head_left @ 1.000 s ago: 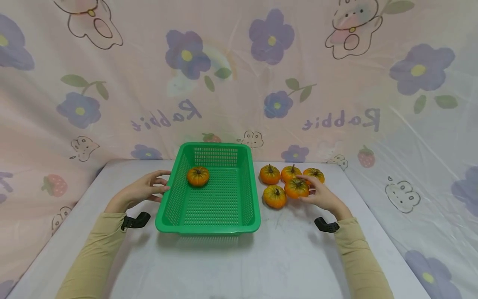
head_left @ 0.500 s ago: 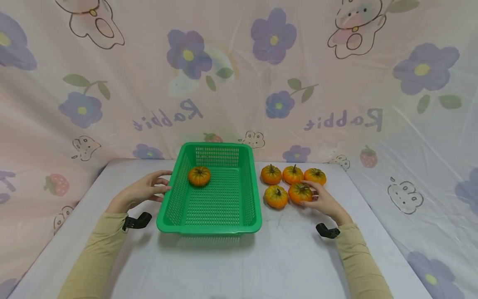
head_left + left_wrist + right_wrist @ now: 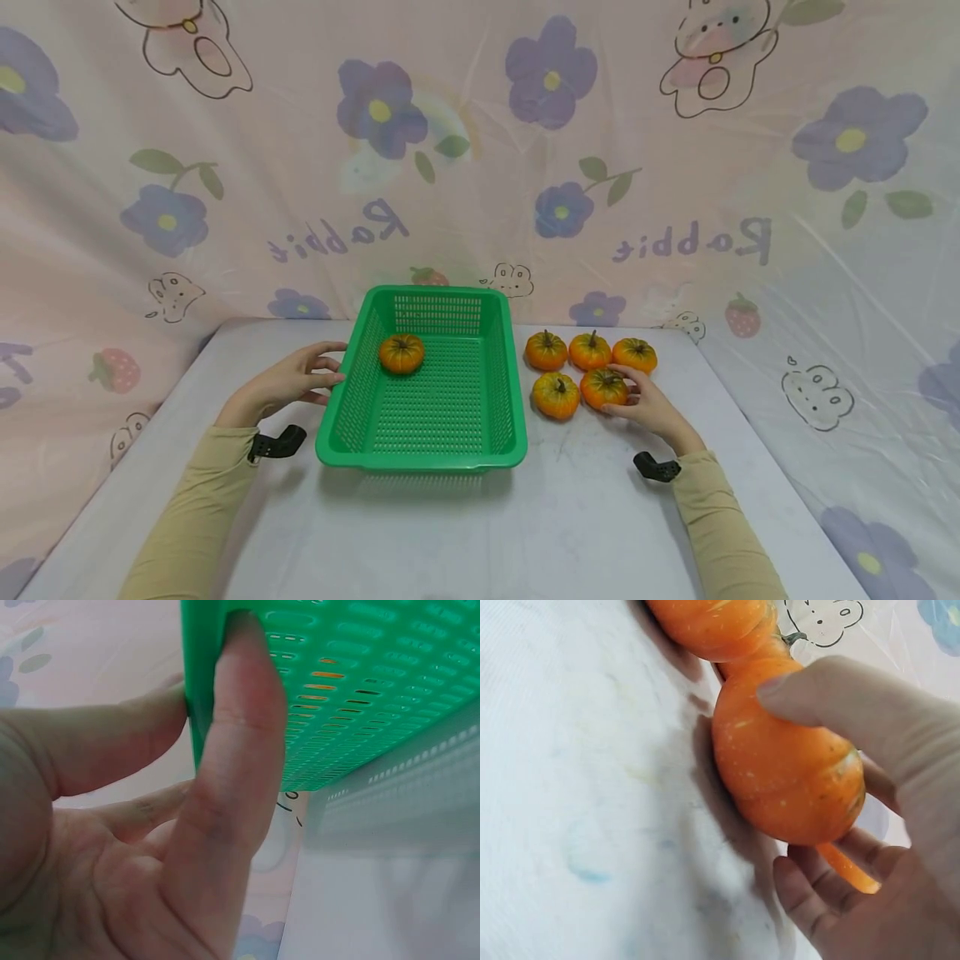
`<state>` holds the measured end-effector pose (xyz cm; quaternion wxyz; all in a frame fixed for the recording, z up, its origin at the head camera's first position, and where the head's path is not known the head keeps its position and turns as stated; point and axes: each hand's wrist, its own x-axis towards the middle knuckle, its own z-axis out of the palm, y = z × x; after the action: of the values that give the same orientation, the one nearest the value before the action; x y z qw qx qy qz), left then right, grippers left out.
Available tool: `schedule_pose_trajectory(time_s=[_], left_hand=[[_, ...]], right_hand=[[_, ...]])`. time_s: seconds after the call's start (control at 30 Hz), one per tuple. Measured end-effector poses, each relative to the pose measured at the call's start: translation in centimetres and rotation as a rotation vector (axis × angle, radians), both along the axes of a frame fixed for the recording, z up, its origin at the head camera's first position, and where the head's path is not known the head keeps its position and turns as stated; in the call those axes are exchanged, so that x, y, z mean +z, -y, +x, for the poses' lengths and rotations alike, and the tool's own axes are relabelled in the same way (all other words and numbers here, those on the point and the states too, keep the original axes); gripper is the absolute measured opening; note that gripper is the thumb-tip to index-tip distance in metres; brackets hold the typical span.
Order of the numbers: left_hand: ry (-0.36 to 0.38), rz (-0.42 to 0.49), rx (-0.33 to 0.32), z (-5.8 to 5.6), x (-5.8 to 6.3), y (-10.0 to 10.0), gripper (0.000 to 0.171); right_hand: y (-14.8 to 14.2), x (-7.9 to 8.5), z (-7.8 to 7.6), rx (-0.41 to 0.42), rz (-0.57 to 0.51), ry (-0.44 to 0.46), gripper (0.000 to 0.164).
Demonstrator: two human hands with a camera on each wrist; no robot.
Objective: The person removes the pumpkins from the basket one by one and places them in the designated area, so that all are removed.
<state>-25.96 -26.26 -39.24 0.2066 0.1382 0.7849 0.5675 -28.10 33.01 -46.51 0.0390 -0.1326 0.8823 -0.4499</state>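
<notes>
My left hand (image 3: 288, 382) grips the left rim of a green plastic basket (image 3: 420, 461). In the left wrist view the rim stands between the thumb (image 3: 127, 739) and a finger tucked beneath it. My right hand (image 3: 651, 410) holds a small orange pumpkin (image 3: 602, 390) low over the table, thumb on the near side and fingers round the right. Seen from the right wrist, that pumpkin (image 3: 780, 772) sits close to the white surface, and parts of the fingers are hidden behind it. One pumpkin (image 3: 401, 354) lies inside the basket, toward its back left.
Left of the held pumpkin lies another pumpkin (image 3: 556, 396). Three more stand in a row behind: left (image 3: 545, 352), middle (image 3: 589, 352) and right (image 3: 635, 356). A white cloth covers the table (image 3: 570, 517). A patterned curtain (image 3: 480, 192) hangs along the back.
My right hand has brought its pumpkin down and slightly right, away from the back row, and has stayed nearly still since. My left hand keeps its place on the basket rim.
</notes>
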Motion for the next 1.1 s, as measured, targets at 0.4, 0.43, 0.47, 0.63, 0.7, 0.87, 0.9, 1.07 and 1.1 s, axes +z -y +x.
schedule_pose_trajectory(time_s=[0.4,0.43,0.47,0.63,0.7,0.87,0.9,1.07,1.1], left_hand=[[0.002,-0.004,0.005,0.0,-0.1,-0.1,0.071],[0.001,-0.004,0.006,0.0,-0.1,-0.1,0.071],[0.001,-0.009,0.009,0.0,-0.1,-0.1,0.071],[0.006,-0.016,0.020,-0.1,-0.2,-0.1,0.070],[0.000,-0.013,0.012,-0.2,-0.2,-0.1,0.070],[-0.005,-0.002,0.003,-0.2,-0.1,0.0,0.070],[-0.002,0.001,0.005,-0.2,-0.1,0.0,0.070],[0.006,0.008,0.003,-0.2,0.0,0.1,0.071],[0.007,0.007,0.002,-0.2,0.0,0.1,0.071]], right_hand=[[0.4,0.8,0.8,0.029,-0.004,0.024,0.077],[0.2,0.4,0.6,0.035,0.007,0.016,0.078],[0.1,0.5,0.6,0.038,0.012,0.011,0.078],[-0.1,1.2,0.4,0.065,0.030,-0.031,0.077],[-0.2,1.6,0.4,0.073,0.025,-0.035,0.077],[-0.4,3.0,0.4,0.077,0.037,-0.038,0.079],[-0.4,3.4,0.4,0.081,0.042,-0.042,0.079],[0.0,5.2,0.6,0.091,0.063,-0.056,0.078],[0.2,5.6,0.6,0.097,0.068,-0.061,0.078]])
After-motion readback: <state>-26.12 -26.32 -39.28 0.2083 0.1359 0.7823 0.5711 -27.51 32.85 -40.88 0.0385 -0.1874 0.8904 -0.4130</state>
